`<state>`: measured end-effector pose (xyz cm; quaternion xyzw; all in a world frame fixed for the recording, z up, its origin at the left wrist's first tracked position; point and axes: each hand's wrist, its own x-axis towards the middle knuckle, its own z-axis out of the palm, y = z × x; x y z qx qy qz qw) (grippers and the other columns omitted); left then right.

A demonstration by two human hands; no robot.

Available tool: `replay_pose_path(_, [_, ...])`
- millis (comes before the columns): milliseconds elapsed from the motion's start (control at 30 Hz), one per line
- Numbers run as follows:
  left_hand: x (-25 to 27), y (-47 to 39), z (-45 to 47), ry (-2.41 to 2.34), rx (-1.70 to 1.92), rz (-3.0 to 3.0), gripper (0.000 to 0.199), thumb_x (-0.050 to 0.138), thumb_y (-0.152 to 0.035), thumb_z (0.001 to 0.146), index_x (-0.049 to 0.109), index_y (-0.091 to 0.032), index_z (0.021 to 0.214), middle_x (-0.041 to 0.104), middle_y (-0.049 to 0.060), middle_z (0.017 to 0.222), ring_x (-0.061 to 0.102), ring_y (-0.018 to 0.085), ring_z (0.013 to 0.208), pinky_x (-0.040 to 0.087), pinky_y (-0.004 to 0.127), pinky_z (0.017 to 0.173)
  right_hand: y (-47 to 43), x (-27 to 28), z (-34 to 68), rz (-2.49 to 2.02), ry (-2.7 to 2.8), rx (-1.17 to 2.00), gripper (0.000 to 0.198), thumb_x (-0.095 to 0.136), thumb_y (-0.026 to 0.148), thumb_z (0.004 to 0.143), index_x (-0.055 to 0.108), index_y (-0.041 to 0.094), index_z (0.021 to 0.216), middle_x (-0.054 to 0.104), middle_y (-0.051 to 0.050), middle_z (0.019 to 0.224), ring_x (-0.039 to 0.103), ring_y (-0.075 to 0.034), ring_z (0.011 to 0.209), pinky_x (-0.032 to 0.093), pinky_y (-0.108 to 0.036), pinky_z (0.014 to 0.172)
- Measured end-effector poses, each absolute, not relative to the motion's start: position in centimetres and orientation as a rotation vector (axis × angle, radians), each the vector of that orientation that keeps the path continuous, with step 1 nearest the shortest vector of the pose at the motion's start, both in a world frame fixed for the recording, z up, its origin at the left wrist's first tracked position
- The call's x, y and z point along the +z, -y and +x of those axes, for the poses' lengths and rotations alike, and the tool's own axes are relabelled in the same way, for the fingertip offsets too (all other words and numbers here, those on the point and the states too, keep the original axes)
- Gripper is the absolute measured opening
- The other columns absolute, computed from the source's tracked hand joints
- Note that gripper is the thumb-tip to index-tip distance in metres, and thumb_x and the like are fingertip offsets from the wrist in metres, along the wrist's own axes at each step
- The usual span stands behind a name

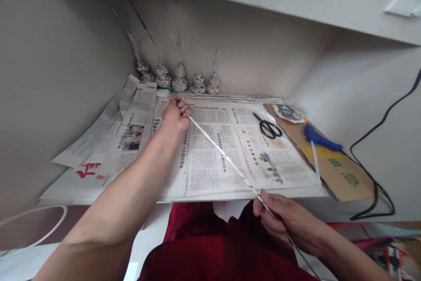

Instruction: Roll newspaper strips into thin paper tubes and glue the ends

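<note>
A thin rolled paper stick (219, 149), mostly white with dark specks, slants across the view between my two hands. My left hand (178, 114) is closed around its far end, above the newspaper (207, 154) that covers the table. Nearer to me, past the table's front edge, my right hand (279, 219) pinches the stick between thumb and fingers. From there the stick runs on beyond the hand to the bottom of the view. Behind my left hand stand several gourd-shaped woven paper pieces (180, 78), some with loose ends sticking up.
Black-handled scissors (270, 129) lie on the newspaper at right. A blue glue gun (322, 140) with a white glue stick rests on cardboard (342, 184), its black cord (375, 184) trailing along the right wall. More paper sticks (237, 98) lie along the back. Newspaper strips (95, 127) are at left.
</note>
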<state>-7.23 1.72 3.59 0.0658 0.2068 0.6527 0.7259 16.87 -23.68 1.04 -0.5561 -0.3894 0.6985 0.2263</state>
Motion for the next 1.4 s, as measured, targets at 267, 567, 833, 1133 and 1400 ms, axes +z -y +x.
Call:
replay_pose_path(267, [3.5, -2.1, -7.2, -0.581, 1.517, 0.111, 0.04, 0.031, -0.043, 0.094, 0.038, -0.017, 0.063, 0.029, -0.007, 0.043, 0.023, 0.004, 0.03, 0.016, 0.015, 0.031, 23.3, 0.2, 18.3, -2.037, 1.854, 0.544, 0.031, 0.042, 0.051, 0.087, 0.053, 0.023, 0.081, 0.055, -0.004, 0.066, 0.053, -0.019, 0.06, 0.035, -0.03, 0.057])
replay_pose_path(567, [3.6, -1.7, -7.0, -0.538, 1.454, 0.124, 0.04, 0.033, -0.044, 0.093, 0.037, -0.017, 0.063, 0.027, -0.008, 0.043, 0.022, 0.004, 0.03, 0.014, 0.014, 0.03, 23.7, 0.6, 18.0, -1.495, 1.058, 1.983, 0.049, 0.031, 0.061, 0.088, 0.053, 0.019, 0.08, 0.032, 0.008, 0.043, 0.032, -0.008, 0.033, 0.028, -0.021, 0.036])
replay_pose_path(833, [3.5, -1.6, -6.6, -0.538, 1.437, 0.14, 0.039, 0.037, -0.044, 0.092, 0.037, -0.017, 0.063, 0.028, -0.008, 0.044, 0.022, 0.004, 0.031, 0.015, 0.015, 0.03, 20.6, 1.9, 15.7, -1.739, 1.491, 1.427, 0.039, 0.04, 0.055, 0.088, 0.056, 0.02, 0.095, 0.047, 0.004, 0.057, 0.047, -0.01, 0.046, 0.038, -0.021, 0.044])
replay_pose_path(1133, [3.5, -1.7, -6.6, -0.532, 1.432, 0.149, 0.04, 0.032, -0.043, 0.093, 0.037, -0.017, 0.064, 0.027, -0.008, 0.043, 0.022, 0.004, 0.031, 0.015, 0.014, 0.03, 18.5, 1.4, 14.7, -1.635, 1.473, 1.516, 0.032, 0.047, 0.049, 0.087, 0.056, 0.019, 0.091, 0.051, 0.003, 0.06, 0.052, -0.01, 0.047, 0.042, -0.021, 0.042])
replay_pose_path(1400, [3.3, -1.7, -6.6, -0.49, 1.408, 0.176, 0.04, 0.037, -0.048, 0.09, 0.038, -0.018, 0.065, 0.03, -0.007, 0.045, 0.026, 0.004, 0.032, 0.018, 0.015, 0.03, 16.9, 1.3, 13.5, -1.677, 1.573, 1.28, 0.027, 0.047, 0.044, 0.088, 0.058, 0.02, 0.081, 0.055, 0.0, 0.061, 0.053, -0.01, 0.05, 0.044, -0.023, 0.047])
